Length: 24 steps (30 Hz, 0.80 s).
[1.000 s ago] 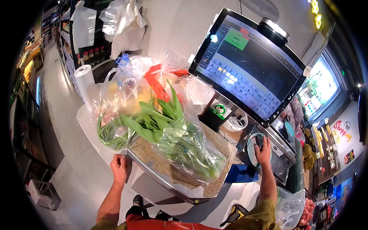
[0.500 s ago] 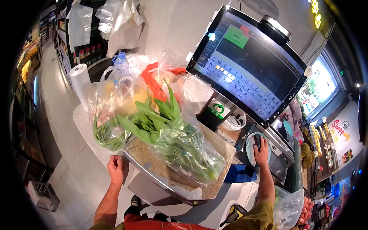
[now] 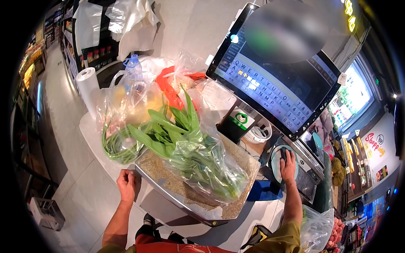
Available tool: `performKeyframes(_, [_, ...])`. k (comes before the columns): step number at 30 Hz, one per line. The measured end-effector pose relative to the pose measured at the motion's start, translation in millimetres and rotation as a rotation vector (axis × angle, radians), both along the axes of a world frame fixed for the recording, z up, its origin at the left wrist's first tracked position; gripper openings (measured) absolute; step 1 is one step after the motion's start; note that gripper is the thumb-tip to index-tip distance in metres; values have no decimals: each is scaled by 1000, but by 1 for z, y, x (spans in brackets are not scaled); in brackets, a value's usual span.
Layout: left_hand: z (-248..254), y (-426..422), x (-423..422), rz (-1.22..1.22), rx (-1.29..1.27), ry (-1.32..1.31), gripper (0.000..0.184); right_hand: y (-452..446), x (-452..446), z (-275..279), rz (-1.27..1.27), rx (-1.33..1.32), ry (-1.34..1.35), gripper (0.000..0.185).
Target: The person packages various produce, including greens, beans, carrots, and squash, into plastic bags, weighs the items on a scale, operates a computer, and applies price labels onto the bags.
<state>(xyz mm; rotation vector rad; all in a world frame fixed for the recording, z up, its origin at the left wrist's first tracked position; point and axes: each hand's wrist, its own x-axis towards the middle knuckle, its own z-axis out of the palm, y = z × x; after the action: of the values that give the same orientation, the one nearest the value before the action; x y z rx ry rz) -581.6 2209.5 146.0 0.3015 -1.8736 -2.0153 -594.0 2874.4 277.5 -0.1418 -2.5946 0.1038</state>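
Note:
My right hand [image 3: 288,167] rests over a dark computer mouse [image 3: 283,154] on a round pale pad [image 3: 276,165]. My left hand [image 3: 126,184], fingers curled in and nothing visible in them, is by the left corner of a weighing scale [image 3: 168,183]. On the scale's worn brown top lies a clear plastic bag of leafy green vegetables [image 3: 206,162], with broad leaves sticking out of its open end. Left of it, a clear bag of long green beans [image 3: 120,145] sits on the counter.
A large touchscreen [image 3: 270,86] with an on-screen keyboard tilts behind the scale; a blurred patch covers its top. A roll of plastic bags [image 3: 87,90] and a water bottle [image 3: 133,67] stand at the back left. A white basket [image 3: 258,134] is near the mouse.
The view has shifted very slightly. Both hands keep nearly the same places, and the vegetables have not moved. A blurred patch now covers the upper screen.

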Motion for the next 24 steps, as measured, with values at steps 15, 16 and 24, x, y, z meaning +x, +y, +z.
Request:
performKeyframes(15, [0, -2, 0, 33, -124, -27, 23, 9, 3, -2, 37, 70, 39, 60])
performKeyframes(16, [3, -1, 0, 32, -153, -34, 23, 9, 5, -1, 54, 56, 65, 60])
performKeyframes(24, [5, -1, 0, -30, -112, -85, 23, -43, 64, 25, 79, -22, 163, 40])
